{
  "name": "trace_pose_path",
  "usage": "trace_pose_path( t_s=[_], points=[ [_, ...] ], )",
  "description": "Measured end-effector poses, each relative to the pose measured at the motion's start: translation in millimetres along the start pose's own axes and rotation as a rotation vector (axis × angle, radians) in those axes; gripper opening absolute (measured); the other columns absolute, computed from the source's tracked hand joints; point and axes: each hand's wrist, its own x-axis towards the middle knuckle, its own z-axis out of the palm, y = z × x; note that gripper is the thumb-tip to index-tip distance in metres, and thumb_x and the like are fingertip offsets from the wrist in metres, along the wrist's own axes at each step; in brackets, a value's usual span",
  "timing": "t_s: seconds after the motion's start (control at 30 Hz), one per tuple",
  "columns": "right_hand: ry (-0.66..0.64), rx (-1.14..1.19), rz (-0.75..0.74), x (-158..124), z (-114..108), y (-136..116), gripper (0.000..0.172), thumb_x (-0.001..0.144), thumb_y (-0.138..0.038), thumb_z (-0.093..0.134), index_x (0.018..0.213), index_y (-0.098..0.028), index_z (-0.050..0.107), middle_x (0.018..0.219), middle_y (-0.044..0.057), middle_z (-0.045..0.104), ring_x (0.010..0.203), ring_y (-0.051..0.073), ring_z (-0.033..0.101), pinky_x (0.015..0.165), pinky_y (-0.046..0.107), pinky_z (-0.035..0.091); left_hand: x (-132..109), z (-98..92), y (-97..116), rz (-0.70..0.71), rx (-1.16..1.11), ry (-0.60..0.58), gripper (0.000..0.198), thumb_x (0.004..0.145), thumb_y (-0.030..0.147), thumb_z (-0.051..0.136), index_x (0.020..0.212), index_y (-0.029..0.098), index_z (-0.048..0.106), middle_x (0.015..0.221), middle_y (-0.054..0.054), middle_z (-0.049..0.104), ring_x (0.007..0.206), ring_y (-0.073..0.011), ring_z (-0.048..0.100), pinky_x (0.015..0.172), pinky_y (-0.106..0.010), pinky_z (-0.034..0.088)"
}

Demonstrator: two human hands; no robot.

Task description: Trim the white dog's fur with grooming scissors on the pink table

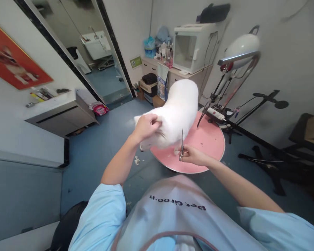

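Observation:
A white dog [183, 101] stands on a round pink grooming table [209, 143], its head low and turned to the left. My left hand [147, 126] is closed on the fur at the dog's head or neck, thumb and fingers pinched together. In my right hand [193, 155] is a pair of scissors [182, 144], held upright with the blades pointing up beside the dog's chest. Whether the blades touch the coat I cannot tell. The dog's face is mostly hidden; its dark nose shows at the lower left.
Tufts of cut fur [137, 160] lie on the blue floor. Right of the table stand a white dryer [243, 45] on an arm and a white bottle [216, 114]. Behind are a white glass-fronted cabinet [185, 50] and a pet carrier [148, 86]. A counter [60, 111] juts out at left.

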Motion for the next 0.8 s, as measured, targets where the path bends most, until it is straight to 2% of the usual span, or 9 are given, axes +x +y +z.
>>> trace_pose_path(
  t_s=[0.2,0.33,0.43,0.6,0.8],
  points=[
    [-0.081,0.241,0.043,-9.7,54.0,31.1,0.058,0.063,-0.043,0.087,0.106,-0.019,0.058,0.089,0.003,0.068,0.078,0.017,0.068,0.075,0.033,0.055,7.6,-6.3,-13.3,0.124,-0.102,-0.067,0.031,0.078,0.024,0.058,0.056,0.019,0.037,0.059,0.004,0.041,0.060,-0.0095,0.038,0.059,-0.025,0.030],
    [0.030,0.331,0.019,-12.6,79.4,43.8,0.063,0.061,-0.046,0.090,0.108,-0.019,0.059,0.094,0.006,0.070,0.084,0.019,0.070,0.080,0.036,0.056,11.2,-12.3,-21.4,0.224,-0.151,-0.136,0.024,0.079,0.024,0.056,0.058,0.018,0.045,0.063,0.002,0.047,0.063,-0.0093,0.042,0.062,-0.023,0.034],
    [0.112,0.327,0.016,-13.9,90.4,50.1,0.067,0.062,-0.044,0.090,0.116,-0.019,0.057,0.099,0.007,0.071,0.083,0.019,0.071,0.083,0.037,0.057,11.7,-17.4,-27.7,0.293,-0.180,-0.152,0.022,0.080,0.024,0.056,0.059,0.017,0.051,0.063,0.002,0.050,0.063,-0.0091,0.045,0.062,-0.023,0.036],
    [0.149,0.322,-0.019,-11.4,99.2,58.0,0.066,0.065,-0.043,0.089,0.117,-0.019,0.058,0.098,0.007,0.072,0.083,0.019,0.072,0.082,0.037,0.058,7.1,-27.3,-40.6,0.346,-0.220,-0.157,0.020,0.082,0.029,0.055,0.066,0.017,0.061,0.071,-0.001,0.063,0.069,-0.0107,0.054,0.067,-0.022,0.043],
    [0.179,0.248,-0.091,-10.3,117.5,61.5,0.060,0.075,-0.046,0.078,0.123,-0.018,0.055,0.098,0.008,0.071,0.082,0.020,0.071,0.079,0.038,0.058,2.0,-30.5,-50.7,0.320,-0.283,-0.161,0.023,0.082,0.034,0.057,0.067,0.017,0.059,0.070,-0.001,0.062,0.068,-0.0107,0.053,0.065,-0.022,0.041]
  ],
)
